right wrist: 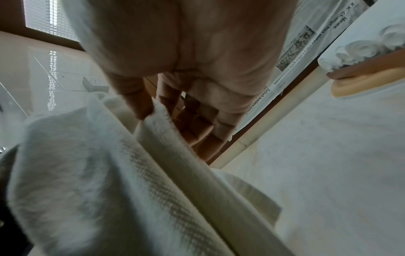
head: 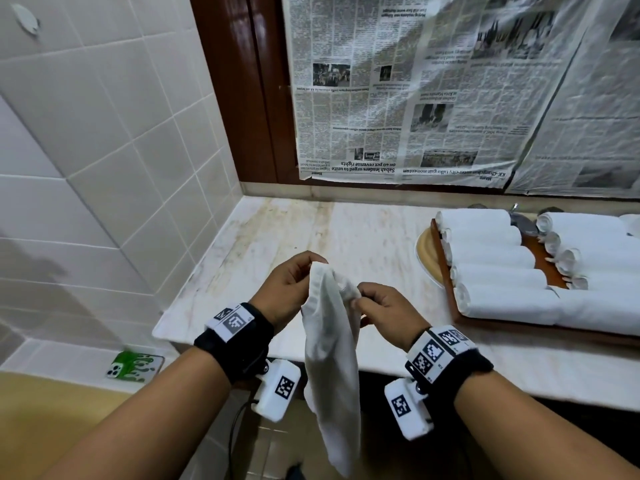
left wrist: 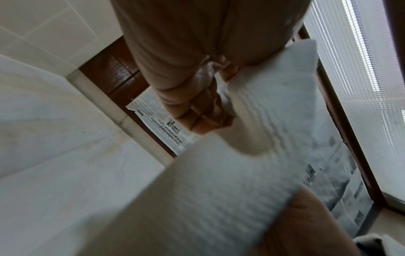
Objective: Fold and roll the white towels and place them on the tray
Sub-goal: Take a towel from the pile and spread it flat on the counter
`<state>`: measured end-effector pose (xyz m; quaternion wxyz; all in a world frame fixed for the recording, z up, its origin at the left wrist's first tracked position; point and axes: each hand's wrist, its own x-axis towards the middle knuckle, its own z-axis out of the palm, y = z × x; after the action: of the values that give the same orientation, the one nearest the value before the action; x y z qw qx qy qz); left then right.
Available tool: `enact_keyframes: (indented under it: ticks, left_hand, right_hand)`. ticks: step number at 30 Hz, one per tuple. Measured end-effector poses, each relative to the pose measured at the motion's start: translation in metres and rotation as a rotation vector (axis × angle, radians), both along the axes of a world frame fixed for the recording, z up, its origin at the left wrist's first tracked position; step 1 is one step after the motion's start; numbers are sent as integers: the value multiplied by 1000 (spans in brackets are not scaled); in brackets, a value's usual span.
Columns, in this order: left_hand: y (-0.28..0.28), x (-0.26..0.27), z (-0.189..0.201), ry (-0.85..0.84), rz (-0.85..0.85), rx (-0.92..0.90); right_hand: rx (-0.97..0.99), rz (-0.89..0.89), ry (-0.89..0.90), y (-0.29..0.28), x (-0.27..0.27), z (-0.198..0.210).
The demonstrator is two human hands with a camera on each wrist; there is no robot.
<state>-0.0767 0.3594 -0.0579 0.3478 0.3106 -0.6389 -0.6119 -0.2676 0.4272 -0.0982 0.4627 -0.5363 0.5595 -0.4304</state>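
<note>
Together, left hand (head: 289, 284) and right hand (head: 388, 311) pinch the towel (head: 334, 358), hanging lengthwise downward.

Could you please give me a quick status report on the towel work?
Left hand and right hand pinch hanging towel. Rolled towels on tray. Nothing in the way.

Marble counter (head: 311, 230) carries a wooden tray (head: 446, 271).

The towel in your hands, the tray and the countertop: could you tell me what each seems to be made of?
Towel: soft white woven cotton, probably; ribbed weave and fuzzy edge in the wrist views.
Tray: looks like reddish-brown wood with a smooth finish.
Countertop: pale, veined and stained, likely marble or similar stone.
</note>
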Motion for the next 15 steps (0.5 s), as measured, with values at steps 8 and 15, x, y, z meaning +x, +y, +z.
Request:
enact_keyframes:
  ticks: [8, 15]
  left_hand:
    - [16, 0, -7, 198, 182, 484]
    - [23, 11, -39, -355, 7, -217]
  right_hand:
    - [-133, -254, 40, -5, 12, -13]
    - [-140, -353, 15, -2, 1, -9]
